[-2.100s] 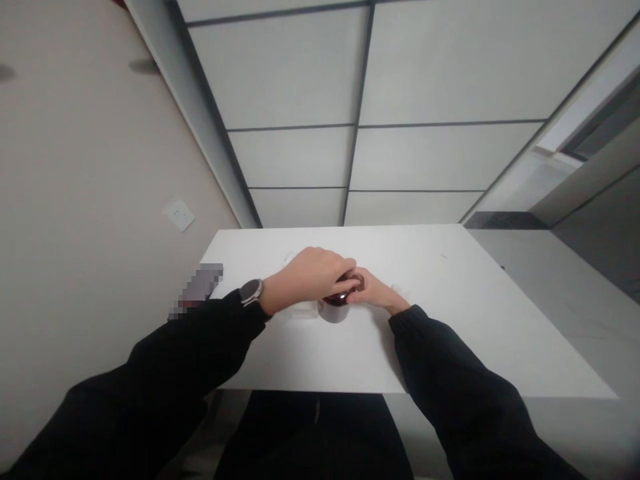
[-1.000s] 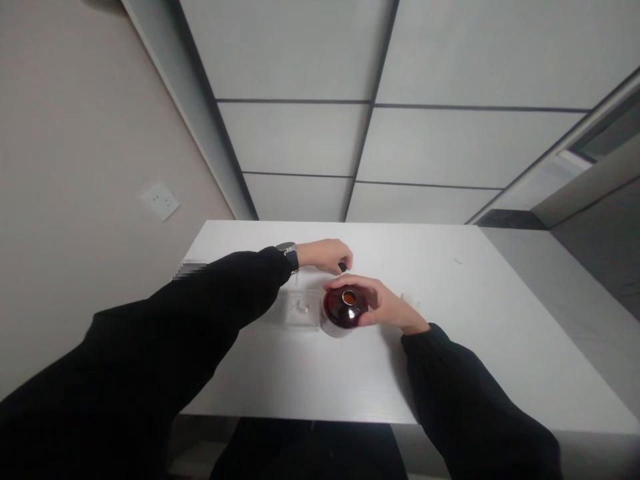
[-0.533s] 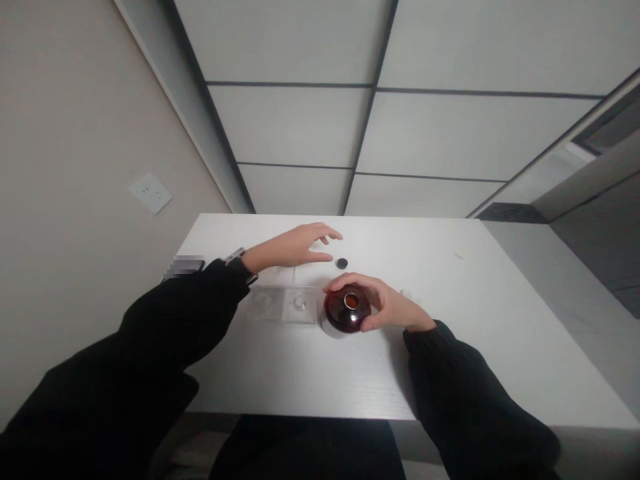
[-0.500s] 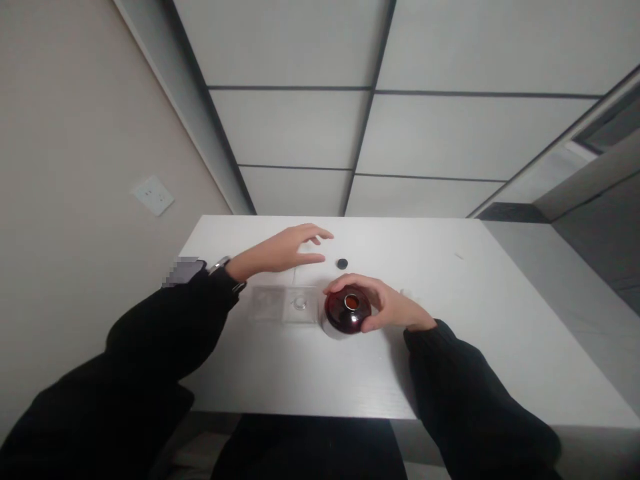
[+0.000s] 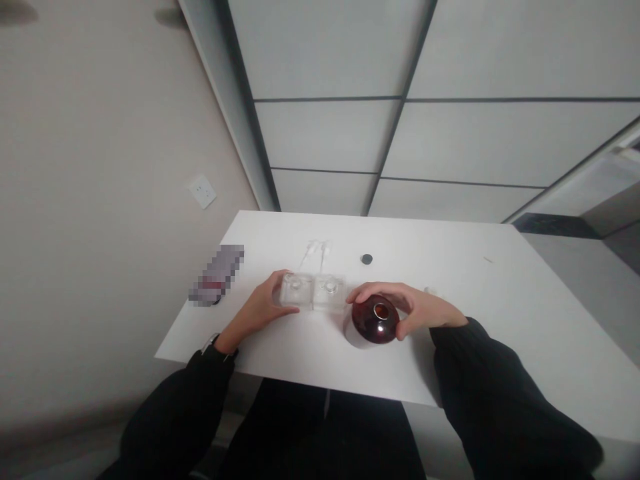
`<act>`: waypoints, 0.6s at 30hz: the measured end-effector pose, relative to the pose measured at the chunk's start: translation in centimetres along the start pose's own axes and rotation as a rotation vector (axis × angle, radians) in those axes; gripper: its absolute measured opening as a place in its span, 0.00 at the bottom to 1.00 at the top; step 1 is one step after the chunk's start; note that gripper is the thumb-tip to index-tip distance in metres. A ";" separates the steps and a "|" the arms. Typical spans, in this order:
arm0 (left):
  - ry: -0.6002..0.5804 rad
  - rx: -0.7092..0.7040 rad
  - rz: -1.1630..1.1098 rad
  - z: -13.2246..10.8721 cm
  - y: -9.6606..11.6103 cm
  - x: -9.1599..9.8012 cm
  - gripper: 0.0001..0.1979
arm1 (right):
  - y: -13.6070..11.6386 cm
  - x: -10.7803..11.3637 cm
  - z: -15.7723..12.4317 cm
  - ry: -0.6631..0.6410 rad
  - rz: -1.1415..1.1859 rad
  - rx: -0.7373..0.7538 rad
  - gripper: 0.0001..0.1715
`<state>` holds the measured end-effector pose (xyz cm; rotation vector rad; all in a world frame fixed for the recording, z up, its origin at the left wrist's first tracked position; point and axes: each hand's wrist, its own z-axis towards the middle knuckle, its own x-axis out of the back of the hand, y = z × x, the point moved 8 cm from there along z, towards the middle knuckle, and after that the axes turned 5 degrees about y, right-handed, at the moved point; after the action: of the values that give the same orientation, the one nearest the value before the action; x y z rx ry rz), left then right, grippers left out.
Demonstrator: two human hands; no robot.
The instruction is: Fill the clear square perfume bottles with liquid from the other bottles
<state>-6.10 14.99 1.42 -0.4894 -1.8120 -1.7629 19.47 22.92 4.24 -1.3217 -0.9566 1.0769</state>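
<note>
The dark red bottle is held upright on the surface in the grip of the right hand. Its mouth is uncovered; the black cap is laid behind, not refitted. The left clear container is clasped by the left hand beside the right clear container; their contents, if any, cannot be made out.

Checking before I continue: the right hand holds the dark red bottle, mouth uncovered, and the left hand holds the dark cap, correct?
No: in the head view the dark cap lies on the white table, apart from the left hand. The right hand holds the dark red bottle, mouth uncovered.
</note>
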 end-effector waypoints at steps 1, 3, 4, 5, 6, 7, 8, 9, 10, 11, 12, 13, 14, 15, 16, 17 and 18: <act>0.011 0.014 -0.004 -0.2 -0.1 0.2 0.38 | 0.0 -0.1 0.1 -0.001 -0.010 0.013 0.40; 0.031 0.039 -0.007 -0.9 -0.3 0.9 0.38 | 0.0 -0.5 0.4 0.003 -0.018 0.030 0.41; 0.040 0.051 -0.006 -1.4 -0.3 1.4 0.38 | 0.0 -0.6 0.6 0.011 -0.009 0.035 0.42; 0.048 0.063 -0.004 -1.9 -0.4 1.8 0.38 | 0.1 -0.7 0.7 0.022 0.008 0.038 0.43; 0.058 0.073 -0.002 -2.5 -0.4 2.2 0.38 | 0.1 -0.8 0.8 0.034 0.030 0.037 0.44; 0.071 0.080 -0.001 -3.1 -0.3 2.7 0.38 | 0.1 -1.0 0.9 0.042 0.050 0.035 0.45; 0.082 0.087 -0.001 -3.7 -0.2 3.1 0.38 | 0.2 -1.1 1.0 0.047 0.065 0.032 0.45; 0.091 0.091 -0.002 -4.4 0.1 3.4 0.38 | 0.2 -1.3 1.0 0.046 0.074 0.028 0.45; 0.102 0.093 -0.002 -4.9 0.5 3.8 0.38 | 0.3 -1.5 1.1 0.042 0.078 0.024 0.45; 0.112 0.092 0.000 -5.5 1.1 4.0 0.38 | 0.4 -1.6 1.2 0.036 0.076 0.021 0.44; 0.122 0.087 0.006 -6.0 1.8 4.3 0.38 | 0.4 -1.8 1.3 0.029 0.072 0.023 0.44; 0.130 0.080 0.015 -6.4 2.5 4.4 0.39 | 0.4 -1.9 1.4 0.020 0.070 0.028 0.44; 0.135 0.072 0.026 -6.7 3.3 4.6 0.39 | 0.5 -2.0 1.5 0.009 0.069 0.035 0.44; 0.135 0.060 0.035 -6.9 4.2 4.6 0.40 | 0.5 -2.1 1.6 -0.002 0.068 0.044 0.44; 0.124 0.044 0.044 -7.1 5.0 4.6 0.40 | 0.5 -2.2 1.7 -0.012 0.067 0.054 0.44; 0.107 0.023 0.050 -7.2 5.9 4.5 0.40 | 0.5 -2.3 1.7 -0.020 0.067 0.060 0.44; 0.091 -0.007 0.056 -7.2 6.8 4.4 0.40 | 0.5 -2.3 1.8 -0.027 0.067 0.063 0.44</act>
<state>-4.35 7.82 9.34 -0.4514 -1.7137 -1.7261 17.16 21.13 3.96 -1.2983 -0.8963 1.1699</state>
